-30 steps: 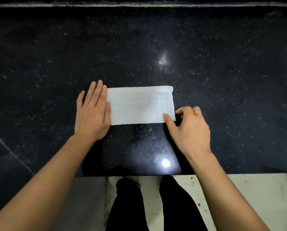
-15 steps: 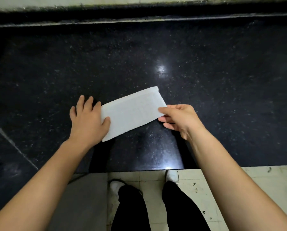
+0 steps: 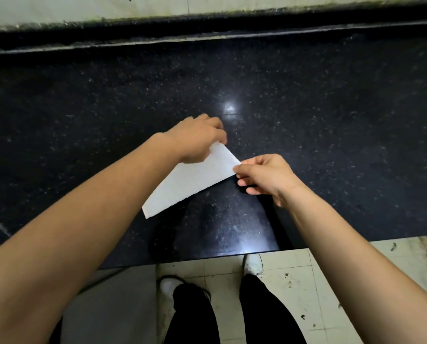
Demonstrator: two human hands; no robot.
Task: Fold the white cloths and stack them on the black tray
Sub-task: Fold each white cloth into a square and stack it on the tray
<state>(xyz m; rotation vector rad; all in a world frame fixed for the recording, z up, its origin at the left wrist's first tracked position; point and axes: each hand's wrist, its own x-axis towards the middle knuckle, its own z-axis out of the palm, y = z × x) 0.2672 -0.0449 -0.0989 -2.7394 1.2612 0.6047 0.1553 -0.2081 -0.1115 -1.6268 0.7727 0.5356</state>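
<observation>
Matt white cloth (image 3: 195,180), glossy black speckled stone counter (image 3: 331,120), stained pale floor tiles (image 3: 294,274)

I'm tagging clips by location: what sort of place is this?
Probably a kitchen or utility area: a polished black speckled stone counter, a stained tiled floor below its front edge, and a pale wall behind.

The glossy black speckled counter (image 3: 331,120) perhaps touches the white cloth (image 3: 190,180).
</observation>
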